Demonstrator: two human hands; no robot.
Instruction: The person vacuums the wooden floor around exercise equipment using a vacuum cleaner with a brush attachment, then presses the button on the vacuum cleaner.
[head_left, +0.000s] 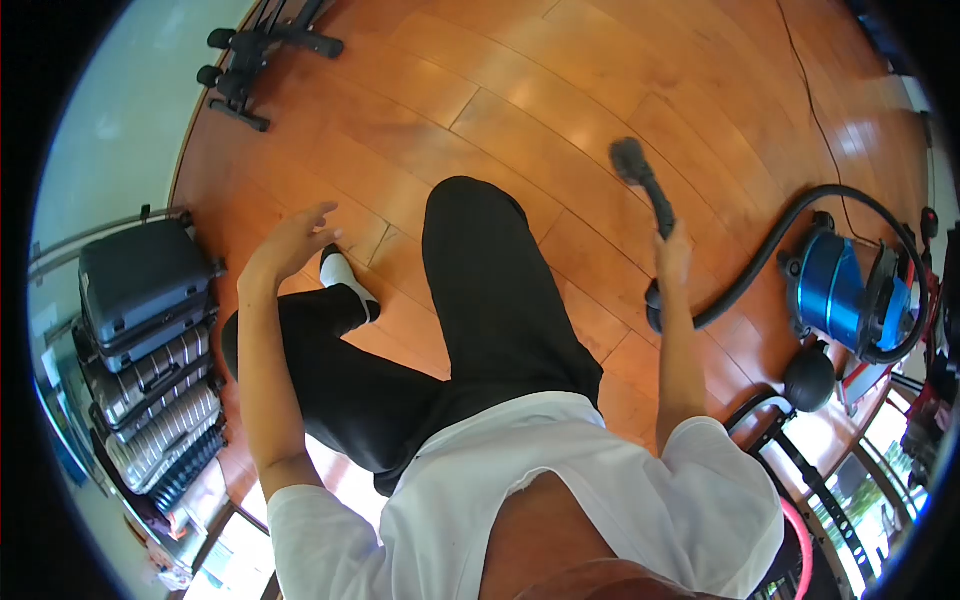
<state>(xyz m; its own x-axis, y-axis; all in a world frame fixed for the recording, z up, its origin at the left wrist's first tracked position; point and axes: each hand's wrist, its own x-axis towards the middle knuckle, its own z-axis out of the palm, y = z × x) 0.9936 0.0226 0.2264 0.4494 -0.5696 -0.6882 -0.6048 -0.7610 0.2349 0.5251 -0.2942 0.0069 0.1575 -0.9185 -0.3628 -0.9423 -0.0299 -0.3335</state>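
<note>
Vacuum brush (pixel 631 162), dark and round-headed, sits right of centre in the upper half of the frame, its narrow neck running down into the right hand (pixel 675 255). That hand is wrapped around the black handle; whether the bristles touch the wooden floor (pixel 400 110) cannot be told from this angle. Below the grip, a black hose (pixel 840 190) swings out in a wide arc towards the right edge, around a blue vacuum cleaner (pixel 835 288). A thin cable (pixel 812 105) trails down the upper right.

Left of centre, the left hand (pixel 292 243) holds nothing, fingers loosely bent and spread, just beside a white-and-black sock (pixel 342 275). Black trousers (pixel 485 290) fill the middle, one knee pointing up the frame, with a white shirt (pixel 430 500) along the bottom.

Suitcases (pixel 145 265) lie stacked at the left edge. Black exercise equipment (pixel 245 75) stands at the upper left, and a dark ball (pixel 810 378) is at the lower right, near the vacuum cleaner.
</note>
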